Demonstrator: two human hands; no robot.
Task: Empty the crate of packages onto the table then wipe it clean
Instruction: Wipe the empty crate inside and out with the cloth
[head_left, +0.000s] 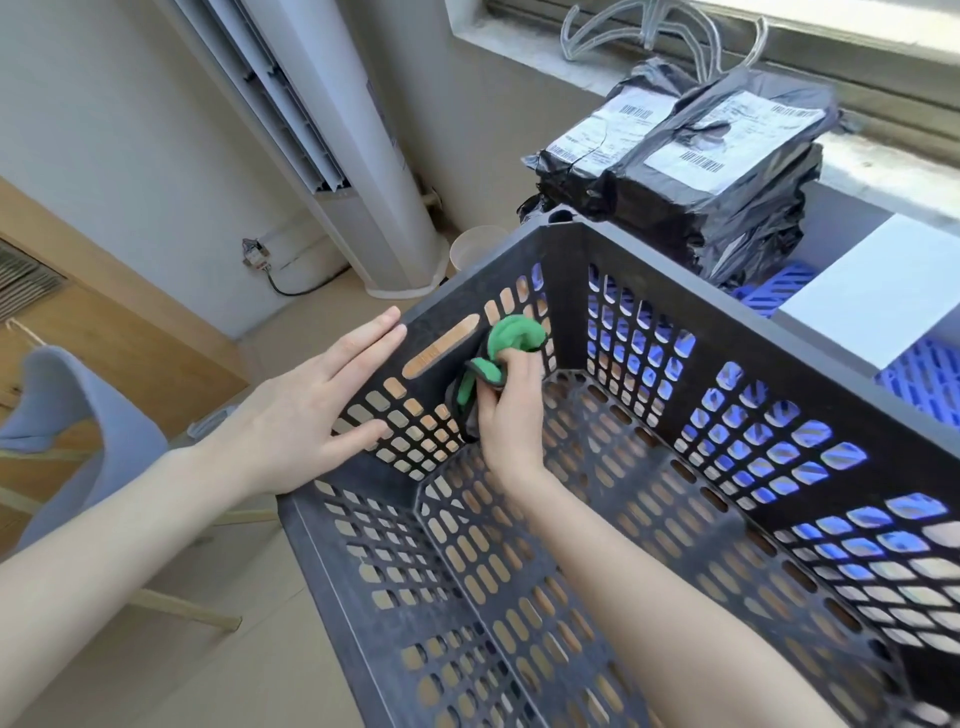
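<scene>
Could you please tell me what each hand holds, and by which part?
The right hand grips a bunched green cloth by its middle, against the crate's inner wall. The left hand holds nothing, lying flat on the wall's outside.

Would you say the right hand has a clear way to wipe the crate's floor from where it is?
Probably yes: the right hand, gripping the green cloth, is inside the crate, and nothing lies on the floor below it.

Open-topped black crate (727, 327): its floor lies free to the right of the right hand (511, 410), which holds a green cloth (514, 335) against the end wall. The left hand (311, 400) lies flat on that wall's outside. Stacked black packages (717, 171) stand just behind the far corner; a grey chair (67, 410) stands left.
</scene>
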